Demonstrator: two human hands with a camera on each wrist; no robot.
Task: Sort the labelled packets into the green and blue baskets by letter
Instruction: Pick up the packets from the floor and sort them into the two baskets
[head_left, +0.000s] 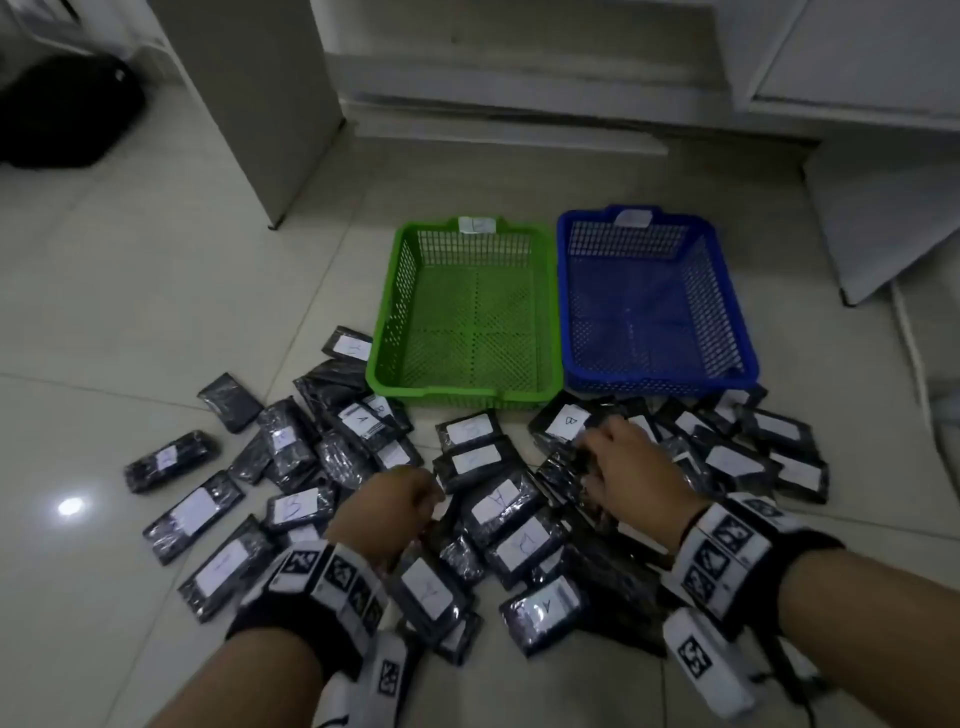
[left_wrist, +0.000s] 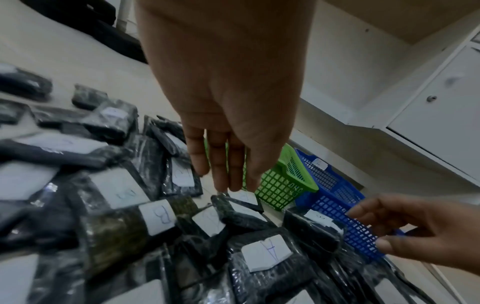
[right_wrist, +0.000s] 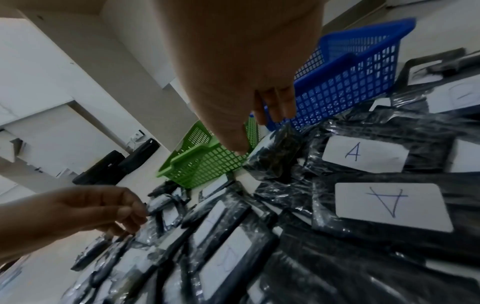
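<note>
The head view shows both baskets, green basket (head_left: 385, 312) and blue basket (head_left: 730, 306), bare beyond the packets (head_left: 506, 501) strewn on the floor. The wrist views show left hand (left_wrist: 223, 115) and right hand (right_wrist: 249, 82) relaxed, empty.

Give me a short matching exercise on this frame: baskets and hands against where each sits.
Things:
1. green basket
2. blue basket
3. left hand
4. right hand

Places:
a. over the packets just in front of the blue basket
b. the right one of the pair
c. over the middle of the packet pile
d. the left one of the pair

Pairs: 1-d, 2-b, 3-c, 4-a
</note>
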